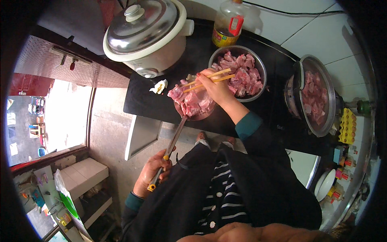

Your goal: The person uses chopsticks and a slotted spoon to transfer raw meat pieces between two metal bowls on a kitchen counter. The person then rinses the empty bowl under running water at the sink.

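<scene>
My left hand [154, 171] grips the handle of a metal skimmer ladle [176, 136], whose perforated bowl is heaped with raw meat chunks [193, 103] over the black counter's front edge. My right hand [216, 87] holds a pair of yellowish chopsticks [211, 79]; their tips touch the meat at the ladle's left side. Just behind this hand stands a round steel bowl [264, 65] filled with more raw meat pieces [248, 71]. To the right, a metal pan [330, 90] on a stove also has raw meat in it. A crumpled whitish scrap [158, 86] lies left of the ladle.
A lidded electric cooker [157, 48] occupies the counter's back left. A plastic bottle with a red handle [228, 25] stands behind the steel bowl. On the right are a yellow tray of eggs [347, 125] and a white bowl [325, 184]. Tiled shelves [87, 175] stand at lower left.
</scene>
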### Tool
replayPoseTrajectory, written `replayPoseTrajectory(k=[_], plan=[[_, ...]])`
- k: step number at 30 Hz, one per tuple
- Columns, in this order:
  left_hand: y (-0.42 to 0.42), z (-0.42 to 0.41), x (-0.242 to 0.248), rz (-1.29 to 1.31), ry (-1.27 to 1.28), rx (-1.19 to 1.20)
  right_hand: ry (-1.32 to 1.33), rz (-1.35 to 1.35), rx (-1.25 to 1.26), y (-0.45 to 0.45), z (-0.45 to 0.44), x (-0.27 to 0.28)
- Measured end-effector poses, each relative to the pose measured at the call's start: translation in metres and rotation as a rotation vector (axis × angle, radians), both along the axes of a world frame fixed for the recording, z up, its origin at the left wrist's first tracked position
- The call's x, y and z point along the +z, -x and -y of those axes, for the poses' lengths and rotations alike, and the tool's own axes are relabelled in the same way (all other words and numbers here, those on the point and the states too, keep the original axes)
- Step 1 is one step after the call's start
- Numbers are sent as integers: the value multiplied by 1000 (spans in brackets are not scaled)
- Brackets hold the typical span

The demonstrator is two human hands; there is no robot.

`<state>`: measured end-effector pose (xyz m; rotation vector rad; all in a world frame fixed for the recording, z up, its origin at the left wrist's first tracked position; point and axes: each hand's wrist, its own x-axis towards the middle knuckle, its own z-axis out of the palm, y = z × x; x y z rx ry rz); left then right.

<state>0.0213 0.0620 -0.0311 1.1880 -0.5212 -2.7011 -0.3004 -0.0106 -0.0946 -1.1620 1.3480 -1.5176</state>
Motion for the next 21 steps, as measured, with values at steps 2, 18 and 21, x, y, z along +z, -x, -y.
replayPoseTrajectory(k=[2,18,21], plan=[[-1,1,1,6,19,-15,-25,101,-6,3,-5,5],[-7,-21,62,229,95,30,79,305,-3,24,-63,49],[-13,-31,74,204,134,74,141,324,52,42,-89,70]])
